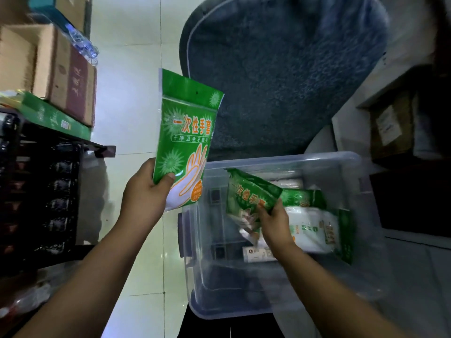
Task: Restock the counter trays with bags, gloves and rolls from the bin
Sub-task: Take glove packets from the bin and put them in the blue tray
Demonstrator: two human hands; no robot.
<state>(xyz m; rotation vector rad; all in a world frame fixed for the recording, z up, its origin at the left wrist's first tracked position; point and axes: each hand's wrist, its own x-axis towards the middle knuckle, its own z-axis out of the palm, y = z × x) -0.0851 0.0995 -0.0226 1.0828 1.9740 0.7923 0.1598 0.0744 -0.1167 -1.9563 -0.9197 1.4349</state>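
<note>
Packets of disposable gloves are in both hands. The left hand (144, 191), in the middle left of the frame, pinches the lower corner of one green glove packet (188, 132), thumb across the printed face and fingers curled behind. That packet stands out over the tiled floor (136, 93), just left of the clear plastic bin (280, 158). Its long axis runs up the frame, header strip and hang hole uppermost, leaning a little right, print facing the person. The right hand (274, 223), centre right and down inside the bin, has its fingers closed on the right edge of a second glove packet (249, 193). This one sits slanted, header end toward the top of the frame and lower end sunk among the stock, somewhat blurred. Beside it lie another green packet (302, 197) and white packs (312, 230). To my eye these packets are light and floppy, thin slick film over soft contents, so a corner pinch lets them sag and may slip. The stiffer header strip or a full side edge looks the surer place to grip, and nothing about them seems breakable. A dark rack (44, 191) stands at the left edge, with cardboard boxes (61, 74) in the upper left. I cannot pick out the counter trays from here.
</note>
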